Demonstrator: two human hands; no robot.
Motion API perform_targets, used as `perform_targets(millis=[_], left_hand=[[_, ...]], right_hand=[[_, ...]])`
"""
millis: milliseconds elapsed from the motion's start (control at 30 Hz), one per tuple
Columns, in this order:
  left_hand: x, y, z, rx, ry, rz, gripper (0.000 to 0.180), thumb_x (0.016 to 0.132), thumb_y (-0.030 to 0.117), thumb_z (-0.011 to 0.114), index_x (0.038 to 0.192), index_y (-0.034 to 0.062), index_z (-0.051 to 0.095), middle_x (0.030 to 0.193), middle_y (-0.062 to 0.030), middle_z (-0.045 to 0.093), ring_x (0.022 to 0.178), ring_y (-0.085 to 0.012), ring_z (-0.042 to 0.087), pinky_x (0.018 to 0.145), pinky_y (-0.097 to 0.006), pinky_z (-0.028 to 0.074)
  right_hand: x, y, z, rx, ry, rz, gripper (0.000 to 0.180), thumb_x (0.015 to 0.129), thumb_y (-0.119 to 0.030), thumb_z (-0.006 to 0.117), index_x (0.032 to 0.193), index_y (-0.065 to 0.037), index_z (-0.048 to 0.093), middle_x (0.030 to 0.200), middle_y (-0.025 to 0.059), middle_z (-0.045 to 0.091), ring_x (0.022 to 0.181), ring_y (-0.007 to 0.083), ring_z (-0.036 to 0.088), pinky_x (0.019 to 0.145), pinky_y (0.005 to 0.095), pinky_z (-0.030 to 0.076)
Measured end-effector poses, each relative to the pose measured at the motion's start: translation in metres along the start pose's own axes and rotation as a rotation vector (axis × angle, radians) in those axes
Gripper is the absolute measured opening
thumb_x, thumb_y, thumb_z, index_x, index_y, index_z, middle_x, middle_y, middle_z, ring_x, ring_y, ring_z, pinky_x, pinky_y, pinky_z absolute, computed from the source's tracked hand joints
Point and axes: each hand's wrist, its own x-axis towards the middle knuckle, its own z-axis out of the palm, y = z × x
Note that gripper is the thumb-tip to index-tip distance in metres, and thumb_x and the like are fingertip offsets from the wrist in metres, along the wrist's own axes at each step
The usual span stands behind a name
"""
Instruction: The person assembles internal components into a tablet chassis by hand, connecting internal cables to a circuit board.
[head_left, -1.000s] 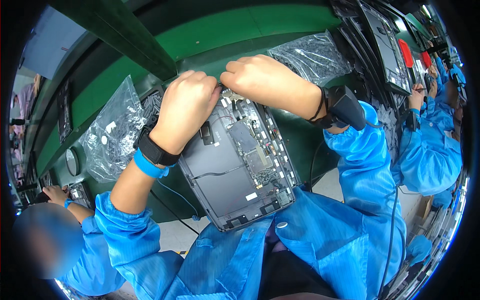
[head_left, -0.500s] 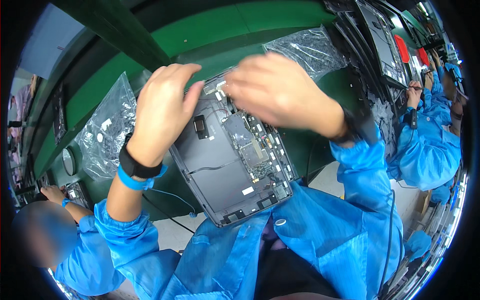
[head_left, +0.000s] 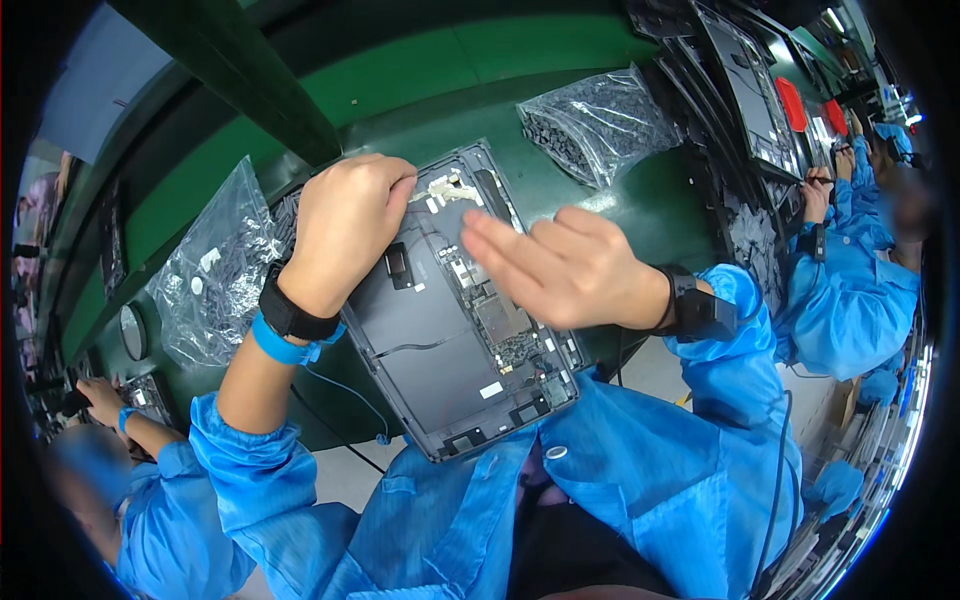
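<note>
A dark grey laptop base [head_left: 425, 375] lies before me, tilted, its inside facing up and its near edge against my coat. A bare circuit board [head_left: 515, 350] runs along its right side. My left hand [head_left: 350, 225] is closed at the base's upper left edge; its curled fingers hide whatever is in them. Over the upper right part hovers my right hand [head_left: 570, 265], thumb and forefinger brought together above the parts, other fingers curled. Anything between those fingertips is too small to make out. A small black piece [head_left: 398, 265] sits inside the base.
Clear plastic bags of small dark parts lie left [head_left: 215, 290] and right [head_left: 600, 125] on the green bench [head_left: 430, 125]. A round lidded dish [head_left: 132, 330] stands far left. Stacked laptop housings [head_left: 735, 95] stand at right. A blue wrist cord [head_left: 345, 385] trails from my left wrist. Co-workers sit on both sides.
My right hand has come down and nearer, uncovering the base's far right corner. My left hand's spread fingers have closed at the far left edge.
</note>
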Motion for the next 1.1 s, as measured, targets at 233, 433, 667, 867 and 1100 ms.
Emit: perform_targets(millis=[233, 433, 667, 867, 1100], left_hand=[[0.005, 0.002, 0.0, 0.004, -0.035, -0.015, 0.011, 0.081, 0.012, 0.068, 0.086, 0.0033, 0.071, 0.081, -0.0115, 0.069, 0.073, -0.0303, 0.066, 0.065, -0.037, 0.051], [0.008, 0.001, 0.003, 0.03, -0.026, 0.019, 0.01, 0.08, 0.013, 0.069, 0.084, 0.0033, 0.071, 0.08, -0.0109, 0.068, 0.073, -0.0305, 0.065, 0.064, -0.037, 0.051], [0.007, 0.002, 0.009, 0.078, 0.019, 0.055, 0.008, 0.08, 0.012, 0.068, 0.08, 0.0036, 0.069, 0.077, -0.0111, 0.067, 0.071, -0.0306, 0.065, 0.063, -0.039, 0.051], [0.001, 0.005, 0.01, 0.171, 0.029, 0.119, 0.007, 0.079, 0.01, 0.068, 0.079, 0.0027, 0.069, 0.076, -0.011, 0.067, 0.071, -0.0303, 0.064, 0.064, -0.039, 0.051], [-0.075, 0.035, -0.05, 0.177, 0.078, -0.093, 0.04, 0.085, 0.007, 0.062, 0.124, -0.0011, 0.06, 0.13, -0.0185, 0.057, 0.124, -0.0362, 0.051, 0.104, -0.042, 0.039]], right_hand=[[0.01, 0.0, 0.036, -0.052, -0.076, 0.107, 0.03, 0.07, -0.011, 0.063, 0.098, -0.002, 0.071, 0.107, 0.0091, 0.07, 0.06, 0.0108, 0.054, 0.055, 0.0252, 0.04], [0.011, -0.005, 0.039, -0.09, -0.151, 0.177, 0.029, 0.07, -0.012, 0.063, 0.096, -0.001, 0.071, 0.104, 0.0105, 0.071, 0.059, 0.0114, 0.055, 0.053, 0.0256, 0.04], [0.015, 0.015, 0.034, 0.048, -0.32, 0.093, 0.034, 0.071, -0.012, 0.063, 0.1, 0.003, 0.07, 0.107, 0.0182, 0.07, 0.054, 0.015, 0.062, 0.052, 0.0284, 0.047], [0.024, 0.008, 0.029, 0.101, -0.49, 0.093, 0.041, 0.071, -0.01, 0.061, 0.107, 0.008, 0.067, 0.115, 0.0264, 0.065, 0.059, 0.0219, 0.068, 0.054, 0.0338, 0.053], [-0.015, 0.02, 0.026, 0.367, 0.012, 0.407, 0.04, 0.074, -0.009, 0.067, 0.112, 0.0, 0.064, 0.127, 0.0148, 0.061, 0.094, 0.0282, 0.065, 0.08, 0.0377, 0.05]])
